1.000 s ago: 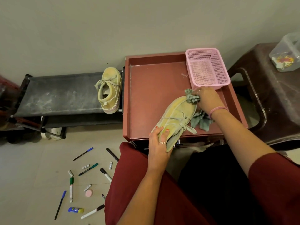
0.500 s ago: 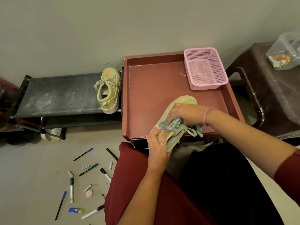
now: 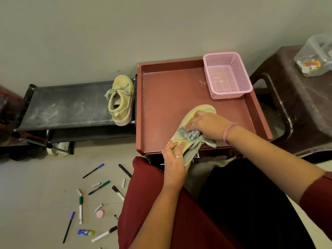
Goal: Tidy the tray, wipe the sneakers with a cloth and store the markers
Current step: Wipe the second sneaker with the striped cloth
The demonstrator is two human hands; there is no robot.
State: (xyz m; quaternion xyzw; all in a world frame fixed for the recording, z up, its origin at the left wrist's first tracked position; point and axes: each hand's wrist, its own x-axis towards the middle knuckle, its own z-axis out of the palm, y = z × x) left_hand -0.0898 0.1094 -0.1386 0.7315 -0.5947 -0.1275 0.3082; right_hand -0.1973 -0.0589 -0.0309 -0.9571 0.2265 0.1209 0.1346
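Note:
A pale yellow sneaker (image 3: 202, 110) lies tilted on the red tray (image 3: 172, 97), its heel past the tray's near edge. My left hand (image 3: 175, 159) grips that heel. A grey-green cloth (image 3: 191, 134) is bunched under my right hand (image 3: 208, 124), which holds it against the sneaker's laces. The second sneaker (image 3: 120, 99) stands on the black rack (image 3: 68, 106) to the left. Several markers lie scattered on the floor, among them a green one (image 3: 81, 209) and a blue one (image 3: 93, 170).
A pink mesh basket (image 3: 226, 76) sits in the tray's far right corner. A dark brown stool (image 3: 301, 105) with a clear plastic box (image 3: 313, 56) stands at the right. A glue stick (image 3: 86, 232) and a pink eraser (image 3: 100, 213) lie among the markers.
My right hand has dragged the cloth from the sneaker's toe down to the laces near the heel, then stayed there. My left hand keeps its grip on the heel.

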